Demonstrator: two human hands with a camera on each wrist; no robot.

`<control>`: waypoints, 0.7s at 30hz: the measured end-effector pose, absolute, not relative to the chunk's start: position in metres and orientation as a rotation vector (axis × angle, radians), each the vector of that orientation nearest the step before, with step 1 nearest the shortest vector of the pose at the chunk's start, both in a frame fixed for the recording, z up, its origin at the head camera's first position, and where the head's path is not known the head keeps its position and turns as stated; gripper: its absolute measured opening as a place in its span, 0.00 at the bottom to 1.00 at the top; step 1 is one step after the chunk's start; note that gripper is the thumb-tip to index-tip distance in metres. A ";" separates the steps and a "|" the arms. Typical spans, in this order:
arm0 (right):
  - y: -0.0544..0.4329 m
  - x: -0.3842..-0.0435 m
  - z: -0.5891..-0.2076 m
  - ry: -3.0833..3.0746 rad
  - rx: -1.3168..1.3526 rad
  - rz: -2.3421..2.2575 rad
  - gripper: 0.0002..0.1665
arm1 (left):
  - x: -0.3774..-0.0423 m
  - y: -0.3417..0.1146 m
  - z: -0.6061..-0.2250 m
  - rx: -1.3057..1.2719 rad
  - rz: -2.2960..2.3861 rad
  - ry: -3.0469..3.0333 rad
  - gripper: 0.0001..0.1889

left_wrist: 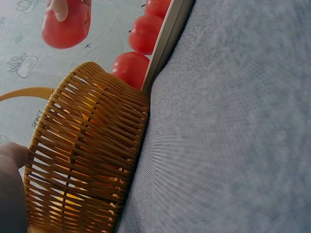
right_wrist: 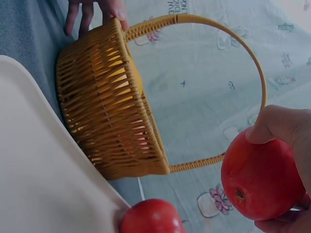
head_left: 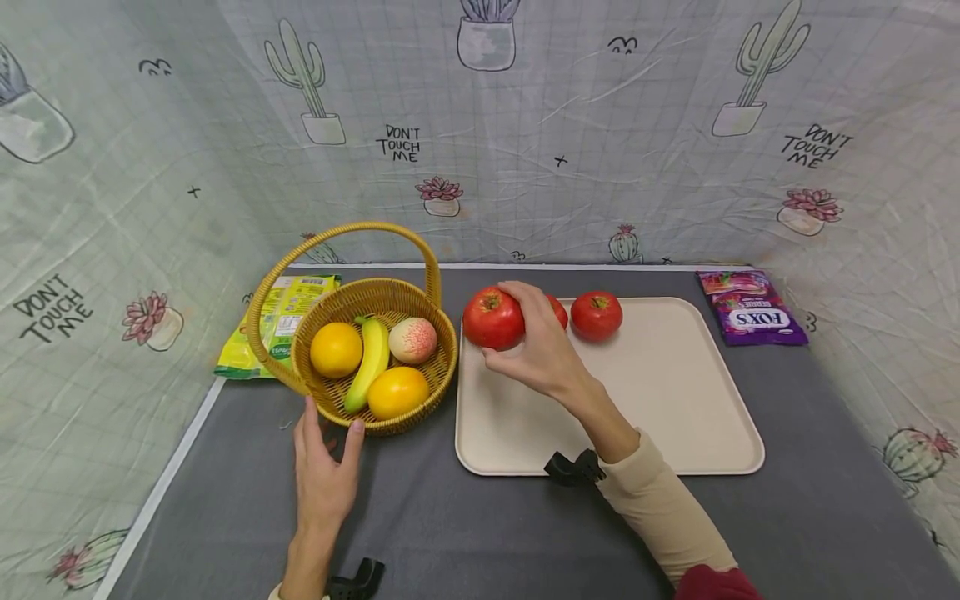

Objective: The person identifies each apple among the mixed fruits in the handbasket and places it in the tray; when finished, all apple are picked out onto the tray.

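Note:
My right hand [head_left: 536, 346] grips a red apple [head_left: 493, 318] above the left end of the beige tray [head_left: 660, 400], thumb on one side and fingers on the other. My left hand [head_left: 324, 475] touches the near side of a wicker basket [head_left: 442, 367] at its rim, fingers spread and fairly straight. Inside the basket lie an orange [head_left: 336, 350], a banana [head_left: 372, 362], a peach [head_left: 412, 340] and a yellow-orange round fruit [head_left: 398, 392]. Another red apple [head_left: 596, 316] sits on the tray's far side. Behind my right hand, one more apple [head_left: 557, 310] is partly hidden.
A yellow-green packet [head_left: 300, 300] lies behind the basket, partly covered by it. At the far right is a purple snack bag [head_left: 757, 308]. The basket's tall handle [head_left: 375, 227] stands up. Patterned cloth walls [head_left: 525, 183] bound the grey table [head_left: 465, 533].

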State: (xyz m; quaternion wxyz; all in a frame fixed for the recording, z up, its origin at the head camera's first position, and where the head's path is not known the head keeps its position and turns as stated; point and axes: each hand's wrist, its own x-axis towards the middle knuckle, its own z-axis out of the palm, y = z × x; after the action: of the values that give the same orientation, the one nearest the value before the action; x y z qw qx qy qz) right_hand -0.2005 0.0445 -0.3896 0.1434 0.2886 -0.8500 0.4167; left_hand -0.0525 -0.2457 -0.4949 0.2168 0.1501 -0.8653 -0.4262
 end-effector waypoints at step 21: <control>0.102 -0.216 -0.386 -2.370 0.565 1.252 0.48 | -0.052 -0.243 -0.491 0.427 -1.168 -2.397 0.44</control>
State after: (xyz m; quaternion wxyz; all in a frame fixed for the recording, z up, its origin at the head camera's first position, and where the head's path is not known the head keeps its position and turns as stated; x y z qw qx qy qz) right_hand -0.2164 0.1021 -0.3864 0.1997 0.2022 -0.8478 0.4477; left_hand -0.0516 -0.2431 -0.4910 0.2187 0.1542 -0.8661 -0.4221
